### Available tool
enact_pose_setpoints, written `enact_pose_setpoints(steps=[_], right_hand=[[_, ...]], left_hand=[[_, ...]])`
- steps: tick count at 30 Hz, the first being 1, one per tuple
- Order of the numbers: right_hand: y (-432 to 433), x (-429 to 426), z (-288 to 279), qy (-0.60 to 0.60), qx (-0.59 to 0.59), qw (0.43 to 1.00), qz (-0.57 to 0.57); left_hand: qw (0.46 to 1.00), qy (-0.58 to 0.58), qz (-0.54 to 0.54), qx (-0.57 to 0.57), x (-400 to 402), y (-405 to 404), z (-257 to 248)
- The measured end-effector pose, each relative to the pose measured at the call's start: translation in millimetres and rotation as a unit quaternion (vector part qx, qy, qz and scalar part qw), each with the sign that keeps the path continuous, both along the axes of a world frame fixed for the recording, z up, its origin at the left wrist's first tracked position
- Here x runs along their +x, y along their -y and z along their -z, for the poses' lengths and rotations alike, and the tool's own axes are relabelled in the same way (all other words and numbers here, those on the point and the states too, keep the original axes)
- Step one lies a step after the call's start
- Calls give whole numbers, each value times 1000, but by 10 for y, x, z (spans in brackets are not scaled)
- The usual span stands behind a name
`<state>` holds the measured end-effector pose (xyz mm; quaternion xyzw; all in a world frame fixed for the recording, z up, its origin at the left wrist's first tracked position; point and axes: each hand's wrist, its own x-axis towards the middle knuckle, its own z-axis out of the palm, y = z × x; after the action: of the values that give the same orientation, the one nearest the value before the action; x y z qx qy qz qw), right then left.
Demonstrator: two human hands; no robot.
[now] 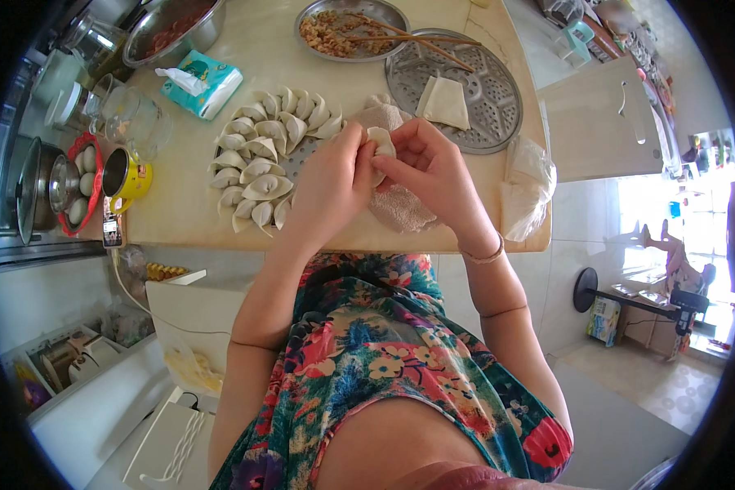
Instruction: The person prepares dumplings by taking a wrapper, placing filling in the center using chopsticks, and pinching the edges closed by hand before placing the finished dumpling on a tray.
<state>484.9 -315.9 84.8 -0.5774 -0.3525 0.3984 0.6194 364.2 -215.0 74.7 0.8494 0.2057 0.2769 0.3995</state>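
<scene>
Between both hands is a folded wonton (380,142), pinched above the table's front part. My left hand (341,170) grips its left side, and the fingers of my right hand (427,164) hold its right side. Rows of folded wontons (268,185) curve over a perforated metal tray (301,158) left of my hands, partly covered by my left hand. Under the hands lies a crumpled beige towel (401,205). To the right, a stack of square wrappers (444,103) rests on a round perforated steamer plate (493,104). A metal dish of minced filling (327,38) has wooden chopsticks (425,40) across it.
A teal tissue pack (202,82), a metal bowl of meat (174,33) and glass jars stand back left. Near the left edge are a yellow mug (136,179), a red basket of eggs (86,184) and a plugged-in phone (114,226). A plastic bag (528,187) lies at the right edge.
</scene>
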Motion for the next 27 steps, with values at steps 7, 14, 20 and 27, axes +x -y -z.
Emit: enact_pose_setpoints(steps=[7, 14, 20, 27], right_hand=[[36, 53, -139, 20, -25, 998, -46], [32, 13, -180, 40, -50, 995, -73], [33, 5, -180, 65, -55, 993, -76], [54, -27, -146, 93, -66, 990, -83]], left_hand=[[999, -12, 26, -16, -71, -27, -100], [999, -4, 40, -20, -112, -25, -79], [1000, 13, 20, 9, -125, -29, 0], [1000, 7, 20, -8, -147, -19, -31]])
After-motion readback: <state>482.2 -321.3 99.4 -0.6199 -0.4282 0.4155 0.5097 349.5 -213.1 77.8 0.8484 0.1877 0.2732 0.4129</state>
